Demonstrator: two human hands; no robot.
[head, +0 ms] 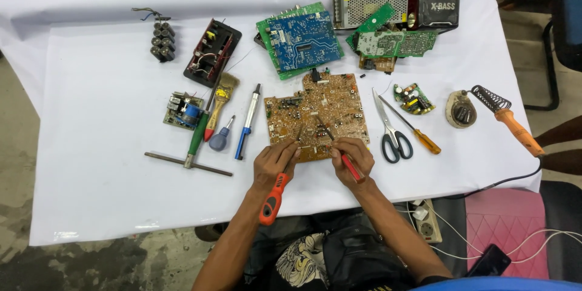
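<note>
Both hands work at the lower centre of the frame, over the near edge of a brown, densely populated circuit board [317, 115] that lies flat on a white sheet-covered table [97, 163].

Head view, hands: the left hand [276, 160] is closed around an orange-and-black-handled tool [273, 199]; the handle projects down past the wrist toward the body, and the thin metal tip rests on the board's lower left area. The right hand [353, 156] is closed around a red-handled tool with a thin dark shaft [339, 145]; the shaft slants up and left onto the board's centre. The two tips lie close together on the board; whether they touch cannot be told.

Head view, left of the board: a blue-and-silver pen-shaped suction tool [247, 122], a small blue-handled screwdriver [220, 138], a wooden-handled paint brush [219, 102], a green-handled tool [197, 136] and a grey metal bar [188, 163] lie side by side. A small transformer module [183, 110] sits just beyond them. A black open casing [212, 51] and a cluster of dark cylindrical cells [162, 40] occupy the upper left.

Head view, right of the board: black-handled scissors [391, 130] lie just beside an amber-handled screwdriver [415, 127]. A small green circuit board [412, 98] sits above them. An orange-handled soldering iron [506, 115] rests by a round tin [461, 110] at the far right.

Head view, upper centre: a blue-and-green circuit board [298, 39], a perforated metal power supply [370, 1] and a black radio [438, 0] stand along the far edge.
</note>
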